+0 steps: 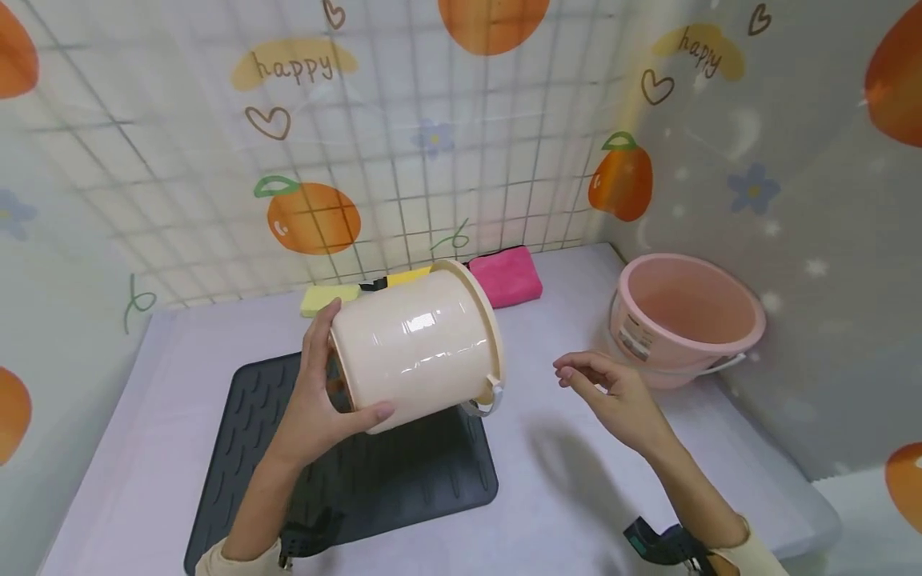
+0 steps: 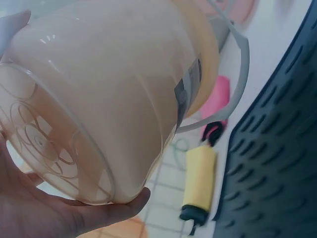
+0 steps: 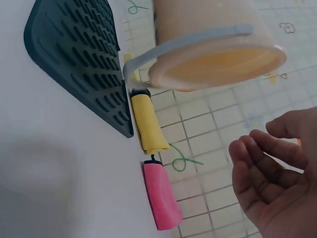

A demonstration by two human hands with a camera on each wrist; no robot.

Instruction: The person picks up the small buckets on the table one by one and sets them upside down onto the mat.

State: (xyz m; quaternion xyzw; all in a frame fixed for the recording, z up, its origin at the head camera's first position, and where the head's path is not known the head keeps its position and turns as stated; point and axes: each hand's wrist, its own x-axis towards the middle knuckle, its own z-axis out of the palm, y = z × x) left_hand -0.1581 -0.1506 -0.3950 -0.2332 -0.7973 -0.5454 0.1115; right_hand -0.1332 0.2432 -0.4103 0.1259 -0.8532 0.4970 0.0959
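A cream plastic bucket (image 1: 418,344) is tipped on its side above a dark ribbed mat (image 1: 410,472), its mouth turned to the right. My left hand (image 1: 324,400) grips it round the base, thumb on the near wall and fingers over the far edge. The grey handle (image 2: 242,74) hangs loose from the rim, and a label (image 2: 189,87) shows on the bucket's wall in the left wrist view. To the right of the bucket's mouth, my right hand (image 1: 612,396) hovers with loosely curled fingers and nothing in them.
A pink bucket (image 1: 670,360) stands upright at the right, near the wall. Along the back lie a pale yellow sponge-like block (image 1: 327,299), a yellow cloth roll (image 3: 148,124) and a pink cloth roll (image 1: 506,277). A patterned curtain (image 1: 468,176) hangs behind over a wire grid.
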